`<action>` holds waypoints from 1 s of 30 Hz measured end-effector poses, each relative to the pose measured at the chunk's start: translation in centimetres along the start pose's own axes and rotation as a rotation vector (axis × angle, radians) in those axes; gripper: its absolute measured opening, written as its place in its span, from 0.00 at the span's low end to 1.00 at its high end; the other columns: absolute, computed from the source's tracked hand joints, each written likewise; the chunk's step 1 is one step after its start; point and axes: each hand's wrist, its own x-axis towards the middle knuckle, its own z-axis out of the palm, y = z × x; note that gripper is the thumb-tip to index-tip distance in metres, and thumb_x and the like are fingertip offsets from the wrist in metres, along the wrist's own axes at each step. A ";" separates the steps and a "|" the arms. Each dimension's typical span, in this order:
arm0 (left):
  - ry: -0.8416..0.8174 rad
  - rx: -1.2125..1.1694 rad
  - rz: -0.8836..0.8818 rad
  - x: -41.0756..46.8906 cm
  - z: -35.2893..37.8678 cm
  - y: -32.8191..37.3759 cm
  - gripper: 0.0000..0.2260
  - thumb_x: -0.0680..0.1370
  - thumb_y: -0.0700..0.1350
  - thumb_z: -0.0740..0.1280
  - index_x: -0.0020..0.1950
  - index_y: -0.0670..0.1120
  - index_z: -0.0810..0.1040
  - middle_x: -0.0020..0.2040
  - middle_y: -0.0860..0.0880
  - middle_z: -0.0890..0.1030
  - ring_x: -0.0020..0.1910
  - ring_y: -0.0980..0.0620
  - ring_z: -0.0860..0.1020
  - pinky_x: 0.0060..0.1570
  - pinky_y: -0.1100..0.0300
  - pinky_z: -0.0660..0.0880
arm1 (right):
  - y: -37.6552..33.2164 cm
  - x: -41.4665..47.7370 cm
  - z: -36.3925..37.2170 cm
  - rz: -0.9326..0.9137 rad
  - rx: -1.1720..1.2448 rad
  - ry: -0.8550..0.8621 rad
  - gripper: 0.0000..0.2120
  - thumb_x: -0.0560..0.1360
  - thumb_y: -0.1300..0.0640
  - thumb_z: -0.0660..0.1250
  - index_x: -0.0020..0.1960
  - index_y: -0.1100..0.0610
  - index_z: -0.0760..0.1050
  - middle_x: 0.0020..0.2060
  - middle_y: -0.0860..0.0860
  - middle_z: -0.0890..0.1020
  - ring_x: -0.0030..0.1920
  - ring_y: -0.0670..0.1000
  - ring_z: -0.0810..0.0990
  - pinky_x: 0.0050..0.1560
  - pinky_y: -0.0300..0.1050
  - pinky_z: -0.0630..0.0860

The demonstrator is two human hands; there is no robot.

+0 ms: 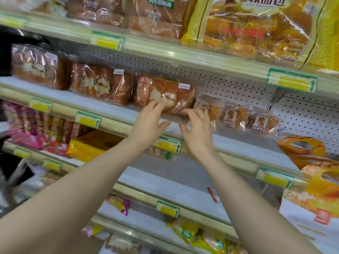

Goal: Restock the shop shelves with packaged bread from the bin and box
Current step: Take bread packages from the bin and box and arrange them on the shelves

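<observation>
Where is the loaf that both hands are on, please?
In the head view, the loaf sits mid-frame on the second visible shelf, between a neighbouring loaf on its left and bun packs on its right.

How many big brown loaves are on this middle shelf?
3, side by side: left loaf, middle loaf, right loaf held by left hand and right hand. Others may hide behind.
</observation>
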 end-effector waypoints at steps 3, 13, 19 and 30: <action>0.015 -0.001 -0.043 -2.8 -1.9 -2.2 0.18 0.73 0.43 0.73 0.62 0.48 0.75 0.56 0.48 0.77 0.53 0.47 0.77 0.52 0.48 0.77 | -3.0 -2.3 1.7 -0.055 0.055 0.019 0.18 0.74 0.62 0.69 0.64 0.55 0.76 0.57 0.53 0.76 0.60 0.55 0.71 0.59 0.49 0.70; -0.024 0.047 -0.196 -16.0 -5.0 -9.9 0.13 0.75 0.42 0.70 0.59 0.49 0.76 0.53 0.50 0.77 0.50 0.51 0.77 0.46 0.50 0.77 | -9.2 -12.6 11.6 -0.142 0.183 -0.146 0.14 0.73 0.64 0.66 0.58 0.57 0.78 0.52 0.55 0.78 0.56 0.59 0.75 0.55 0.52 0.70; -0.141 0.069 -0.338 -24.6 -3.7 -14.3 0.12 0.76 0.43 0.70 0.59 0.47 0.78 0.51 0.47 0.78 0.49 0.48 0.78 0.47 0.51 0.77 | -8.7 -20.3 17.7 -0.122 0.189 -0.353 0.15 0.73 0.65 0.65 0.59 0.57 0.78 0.51 0.55 0.78 0.53 0.58 0.75 0.51 0.50 0.70; -0.286 0.058 -0.630 -39.6 3.6 -18.2 0.10 0.73 0.39 0.71 0.54 0.45 0.80 0.48 0.47 0.78 0.47 0.49 0.76 0.42 0.58 0.71 | -3.8 -34.2 27.4 -0.050 0.222 -0.689 0.15 0.73 0.66 0.67 0.59 0.57 0.78 0.53 0.54 0.80 0.55 0.58 0.77 0.56 0.49 0.71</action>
